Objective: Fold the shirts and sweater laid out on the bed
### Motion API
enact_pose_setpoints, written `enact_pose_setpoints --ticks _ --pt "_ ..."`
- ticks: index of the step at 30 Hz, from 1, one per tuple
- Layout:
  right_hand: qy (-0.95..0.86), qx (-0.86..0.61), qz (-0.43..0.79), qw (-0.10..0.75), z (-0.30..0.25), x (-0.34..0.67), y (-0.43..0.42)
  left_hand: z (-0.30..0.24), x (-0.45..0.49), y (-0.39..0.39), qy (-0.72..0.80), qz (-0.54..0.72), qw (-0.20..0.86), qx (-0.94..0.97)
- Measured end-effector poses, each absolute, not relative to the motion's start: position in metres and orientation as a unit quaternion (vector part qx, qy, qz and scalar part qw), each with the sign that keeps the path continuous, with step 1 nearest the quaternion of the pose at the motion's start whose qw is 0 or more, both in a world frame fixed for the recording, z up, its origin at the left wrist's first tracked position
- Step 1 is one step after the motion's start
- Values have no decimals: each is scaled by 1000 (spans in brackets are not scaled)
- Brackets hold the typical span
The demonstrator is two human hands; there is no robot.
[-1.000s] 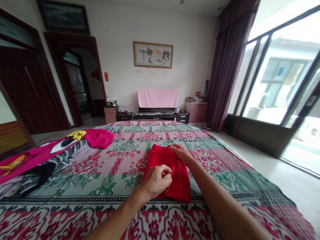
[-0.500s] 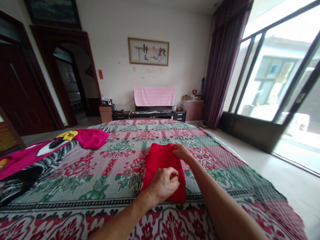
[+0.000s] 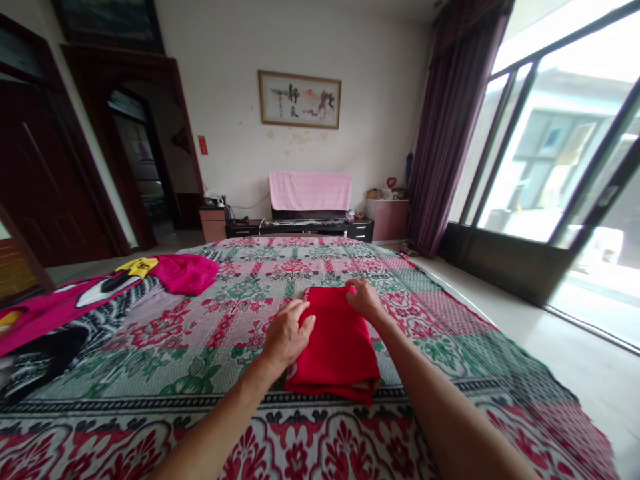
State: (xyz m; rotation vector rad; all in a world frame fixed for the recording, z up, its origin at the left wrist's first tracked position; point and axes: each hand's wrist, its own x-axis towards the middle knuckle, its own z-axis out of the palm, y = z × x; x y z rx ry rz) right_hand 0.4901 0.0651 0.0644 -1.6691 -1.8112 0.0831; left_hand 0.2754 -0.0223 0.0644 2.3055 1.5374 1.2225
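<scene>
A red folded garment (image 3: 340,340) lies as a neat rectangle on the patterned bedspread (image 3: 200,333), its layers showing along the near edge. At its left edge rests my left hand (image 3: 287,335), the thumb and fingers apart and touching the cloth. My right hand (image 3: 365,301) is at the far right corner, with thumb and fingertips closed on the red fabric there.
On the left lies a heap of clothes, with a bright pink garment (image 3: 187,273) over a black-and-white patterned one (image 3: 120,313). Beyond the bed stand a low black cabinet (image 3: 360,230) and a pink cloth-covered screen (image 3: 310,190). Glass doors (image 3: 530,160) are on the right.
My left hand has moved from the middle of the garment to its left edge, and its fingers have opened. The near part of the red garment now lies flatter and folded over. My right hand stays at the far corner.
</scene>
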Motion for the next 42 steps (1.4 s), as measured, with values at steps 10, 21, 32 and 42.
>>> enact_pose_setpoints --ticks 10,21,32,42 --pt "-799 -557 14 224 59 451 38 36 260 -17 493 227 38 839" --pt "-804 -548 38 228 62 447 36 48 240 -12 479 168 116 854" --pt "-757 -572 38 312 65 476 28 91 247 -34 379 117 148 906" --pt "-757 -567 21 325 43 464 9 95 256 -48 378 106 96 915"
